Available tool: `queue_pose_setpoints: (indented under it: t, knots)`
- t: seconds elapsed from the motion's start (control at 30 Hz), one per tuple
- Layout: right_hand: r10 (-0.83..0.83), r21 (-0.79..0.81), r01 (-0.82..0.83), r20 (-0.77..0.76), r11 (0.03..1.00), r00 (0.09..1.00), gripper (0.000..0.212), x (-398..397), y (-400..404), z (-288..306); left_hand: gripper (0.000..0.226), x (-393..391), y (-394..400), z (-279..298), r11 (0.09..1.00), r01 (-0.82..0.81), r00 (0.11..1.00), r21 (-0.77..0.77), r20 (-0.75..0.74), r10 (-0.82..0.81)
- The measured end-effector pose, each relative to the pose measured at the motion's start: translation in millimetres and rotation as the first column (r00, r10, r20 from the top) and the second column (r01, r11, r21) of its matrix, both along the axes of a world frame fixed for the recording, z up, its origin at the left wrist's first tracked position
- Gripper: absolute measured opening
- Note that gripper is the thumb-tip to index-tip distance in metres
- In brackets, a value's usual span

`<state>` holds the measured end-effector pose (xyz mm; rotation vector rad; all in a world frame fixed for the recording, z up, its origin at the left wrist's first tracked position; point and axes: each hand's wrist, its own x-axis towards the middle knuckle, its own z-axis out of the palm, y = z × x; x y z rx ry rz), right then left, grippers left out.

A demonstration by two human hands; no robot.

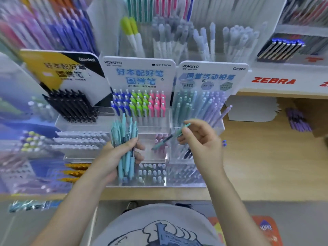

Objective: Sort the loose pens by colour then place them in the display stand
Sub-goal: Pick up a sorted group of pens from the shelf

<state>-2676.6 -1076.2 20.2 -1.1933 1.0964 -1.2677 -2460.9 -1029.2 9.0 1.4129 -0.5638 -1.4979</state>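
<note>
Left hand point(115, 157) grips a bundle of pale blue and teal plastic pens point(125, 144), fingers wrapped round the barrels, thumb across the front. The bundle stands roughly upright, clip ends fanned out at the top, lower ends showing below the palm. It hangs over the near left part of the clear acrylic display stand point(170, 182).

Right hand point(200, 139) pinches a single teal pen with a dark grip section point(168, 137) between thumb and fingertips near its upper end. The pen tilts, its lower end pointing down and left toward the middle compartments of the stand. It is apart from the bundle, to the right of it.

In the stand, far row: a block of blue, lime green and pink clip pens point(139, 103) under a white Kokuyo card point(138, 73); to the right, pastel teal, blue and lilac mechanical pencils point(197, 105) under a second white Kokuyo card point(211, 75). To the left, black pens point(72, 105) slant in front of a yellow, black and white card point(63, 68).

Near compartments hold pinkish pens point(160, 139) behind the tilted pen, blurred. Stand sits on a light wooden counter point(266, 157). A loose cluster of purple pens point(298, 121) lies far right on the counter. Red ZEBRA lettering point(273, 80) on the white shelf edge above.
</note>
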Motion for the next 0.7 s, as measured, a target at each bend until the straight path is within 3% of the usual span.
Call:
queue_pose_setpoints:
  t: [0.17,0.33,0.4,0.5,0.7]
  knots:
    - [0.019,-0.017,-0.021,-0.116,1.000,0.993,0.016,77,16,-17,0.029,75,11,-11,0.998,-0.054,0.994,0.044,-0.089,0.057]
    - [-0.044,-0.021,0.040,-0.225,0.999,0.973,0.024,123,23,-35,0.032,117,17,-15,0.997,0.025,0.994,0.075,-0.107,-0.017]
    - [-0.052,-0.013,0.051,-0.299,0.999,0.953,0.021,132,21,-45,0.040,128,18,-18,0.993,0.080,0.992,0.083,-0.101,-0.072]
    - [-0.054,-0.031,0.045,-0.406,0.998,0.912,0.018,138,16,-57,0.034,137,20,-20,0.987,0.129,0.989,0.097,-0.088,-0.120]
    - [-0.042,-0.054,0.018,-0.480,0.998,0.876,0.018,140,8,-58,0.043,139,19,-18,0.984,0.148,0.985,0.095,-0.103,-0.139]
